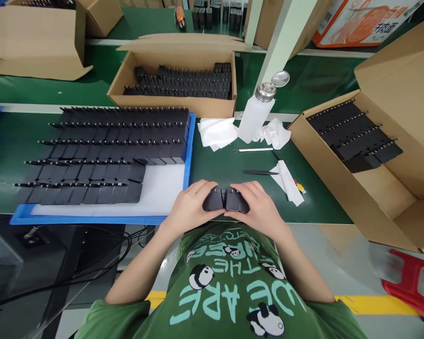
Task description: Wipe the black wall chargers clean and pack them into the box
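Observation:
At the table's front edge, my left hand (pixel 195 203) is closed around a small black block-shaped part (pixel 213 199). A second black part (pixel 236 200) of like size sits in the closed fingers of my right hand (pixel 257 205). The two parts are side by side, with a narrow dark gap or joint between them; I cannot tell whether they touch. To the left, a blue-edged tray (pixel 102 219) with a white liner bears rows of similar black parts (pixel 109 141). Tweezers (pixel 260 172) and a thin white-handled tool (pixel 255 149) lie just beyond my right hand.
A white pump bottle (pixel 256 115) with its lid up stands behind crumpled tissues (pixel 217 132). Cardboard boxes holding black parts stand at the back (pixel 173 101) and at the right (pixel 356 197). A pale post (pixel 277 42) rises behind the bottle. A red stool (pixel 406 282) is at lower right.

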A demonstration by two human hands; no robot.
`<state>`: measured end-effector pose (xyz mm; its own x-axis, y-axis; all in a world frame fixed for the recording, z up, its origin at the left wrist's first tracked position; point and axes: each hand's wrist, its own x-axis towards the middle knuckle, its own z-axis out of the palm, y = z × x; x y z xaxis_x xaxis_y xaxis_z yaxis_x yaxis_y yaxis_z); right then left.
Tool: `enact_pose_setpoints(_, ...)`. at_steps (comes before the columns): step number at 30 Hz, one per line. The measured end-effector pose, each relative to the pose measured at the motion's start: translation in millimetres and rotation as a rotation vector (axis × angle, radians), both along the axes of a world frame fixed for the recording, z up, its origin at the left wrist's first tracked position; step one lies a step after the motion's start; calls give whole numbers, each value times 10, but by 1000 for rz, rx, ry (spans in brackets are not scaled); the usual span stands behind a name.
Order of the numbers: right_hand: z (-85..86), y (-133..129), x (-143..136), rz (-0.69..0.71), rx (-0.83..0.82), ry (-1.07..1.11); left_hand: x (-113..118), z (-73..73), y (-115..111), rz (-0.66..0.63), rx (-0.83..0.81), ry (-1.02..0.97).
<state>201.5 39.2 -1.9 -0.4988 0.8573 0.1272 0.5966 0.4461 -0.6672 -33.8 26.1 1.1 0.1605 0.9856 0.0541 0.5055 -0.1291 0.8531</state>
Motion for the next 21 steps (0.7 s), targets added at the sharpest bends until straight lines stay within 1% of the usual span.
enact_pose_setpoints(2,31,-34,36,-158,-126,291,26,41,-25,193,-61,-316)
enact_pose_setpoints(4,82,-99,51,-323,-334,643,92,126,-51,339,-144,-638)
enact_pose_setpoints(5,114,-137,45,-388,-454,795,141,181,-64,364,-197,-756)
enact_pose_setpoints(7,185,-202,13,-448,-656,976,255,296,-91,354,-330,-916)
enact_pose_setpoints(8,220,-224,-8,-456,-724,1027,312,350,-104,347,-399,-989)
enact_pose_setpoints(10,278,-244,-46,-419,-819,1098,407,435,-132,333,-517,-1111)
enact_pose_setpoints(12,312,-245,-72,-351,-916,1181,466,483,-159,318,-596,-1198)
enact_pose_setpoints(14,327,-250,-89,-300,-1032,1246,497,499,-182,302,-663,-1268)
enact_pose_setpoints(17,333,-277,-114,-283,-1153,1296,528,495,-211,278,-711,-1295)
enact_pose_setpoints(21,326,-312,-126,-248,-1188,1308,547,483,-242,280,-700,-1273)
